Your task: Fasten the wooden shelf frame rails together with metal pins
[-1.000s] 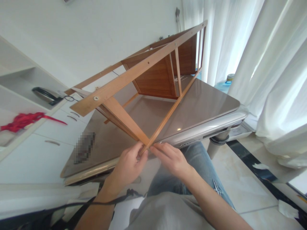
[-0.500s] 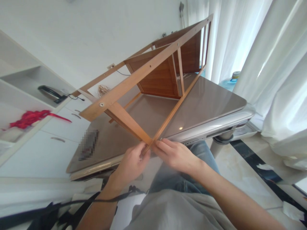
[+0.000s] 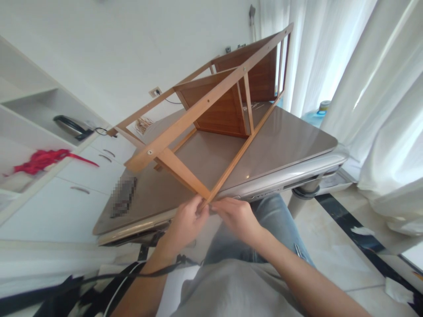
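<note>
A wooden shelf rack (image 3: 228,169) lies on its side on the table, with slatted brown panels between its long rails. My left hand (image 3: 187,221) is closed around the near end of its lower rail, where a crosspiece meets it. On the other side of that rail end, my right hand (image 3: 238,216) has its fingers pinched together, close against the wood. Whatever the right fingertips hold is too small and covered to name. A round metal fitting (image 3: 150,152) shows near the end of the upper rail.
The glossy grey-brown table (image 3: 291,136) has a silver edge in front of my legs. A blurred-out dark object (image 3: 123,196) lies at its left. White drawers (image 3: 82,207) stand on the left, a water bottle (image 3: 319,114) and white curtains (image 3: 380,110) on the right.
The upper near end of the rack has shifted a little right and down. My right hand has dropped slightly, its fingers still pinched by the rail; my left hand keeps its grip.
</note>
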`<state>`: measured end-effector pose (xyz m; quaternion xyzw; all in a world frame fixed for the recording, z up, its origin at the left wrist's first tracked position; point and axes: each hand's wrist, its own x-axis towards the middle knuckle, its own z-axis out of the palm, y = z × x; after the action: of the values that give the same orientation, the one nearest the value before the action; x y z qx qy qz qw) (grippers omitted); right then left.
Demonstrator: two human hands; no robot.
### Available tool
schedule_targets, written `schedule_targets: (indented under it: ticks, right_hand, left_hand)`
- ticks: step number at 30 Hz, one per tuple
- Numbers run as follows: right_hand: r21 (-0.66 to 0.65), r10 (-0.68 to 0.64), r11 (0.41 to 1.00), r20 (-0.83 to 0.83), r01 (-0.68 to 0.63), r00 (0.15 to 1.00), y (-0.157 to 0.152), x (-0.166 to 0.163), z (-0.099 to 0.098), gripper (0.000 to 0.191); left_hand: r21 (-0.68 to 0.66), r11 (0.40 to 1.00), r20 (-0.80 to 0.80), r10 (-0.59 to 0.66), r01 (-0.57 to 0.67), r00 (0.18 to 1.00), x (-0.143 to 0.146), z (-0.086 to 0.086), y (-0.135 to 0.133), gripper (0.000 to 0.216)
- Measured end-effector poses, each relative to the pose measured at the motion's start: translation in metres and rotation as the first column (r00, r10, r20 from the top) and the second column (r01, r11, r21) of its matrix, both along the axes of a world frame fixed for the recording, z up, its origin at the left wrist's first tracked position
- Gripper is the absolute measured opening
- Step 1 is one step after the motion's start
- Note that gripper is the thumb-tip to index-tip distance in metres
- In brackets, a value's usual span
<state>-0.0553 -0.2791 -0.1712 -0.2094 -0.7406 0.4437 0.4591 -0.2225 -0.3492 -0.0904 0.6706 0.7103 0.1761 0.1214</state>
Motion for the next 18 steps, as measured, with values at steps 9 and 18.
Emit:
schedule_targets:
  ticks: [9,18]
  right_hand:
    - [-0.444,-0.149,0.89,-0.06,0.107,0.987,-0.026,-0.011,0.002,0.031]
    - [-0.81,-0.155,0.545,-0.349,-0.215,0.924,-0.032,-0.019,0.014,0.055]
  left_hand:
    - [0.025,0.999,0.045,-0.025,0.024,0.999,0.002,-0.005,-0.001,0.016]
    - [0.046,0.992,0.102,-0.118,0.114,0.988,0.004,-0.004,-0.005,0.026]
